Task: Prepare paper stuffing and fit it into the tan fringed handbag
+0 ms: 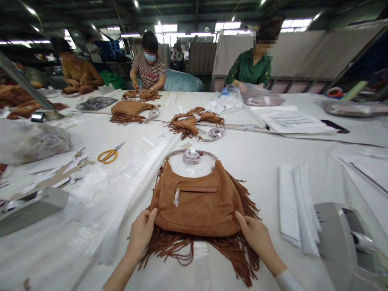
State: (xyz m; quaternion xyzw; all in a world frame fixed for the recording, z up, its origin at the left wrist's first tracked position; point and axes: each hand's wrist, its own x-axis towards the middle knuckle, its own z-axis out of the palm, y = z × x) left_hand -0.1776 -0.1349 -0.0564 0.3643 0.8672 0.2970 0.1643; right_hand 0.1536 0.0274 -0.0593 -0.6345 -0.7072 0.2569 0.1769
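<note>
A brown suede handbag (197, 206) with long fringe lies on the table in front of me, its zip pocket facing up. My left hand (142, 229) grips its lower left side, thumb on top and the other fingers hidden by the bag and fringe. On the opposite side, my right hand (254, 232) pinches the lower right edge in the same manner. The wrapped handle (206, 152) arches away from me, with a coiled, wrapped strap (191, 157) inside its loop. White wrapping covers the zip pull (176, 198). Fringe (245, 266) spreads out below and right of the bag.
Yellow-handled scissors (108, 155) lie at left, near paper scraps and a grey tape dispenser (33, 210). Folded white sheets (291, 206) and another dispenser (342, 242) are at right. Beyond are more fringed bags (194, 121), (130, 111) and co-workers across the table.
</note>
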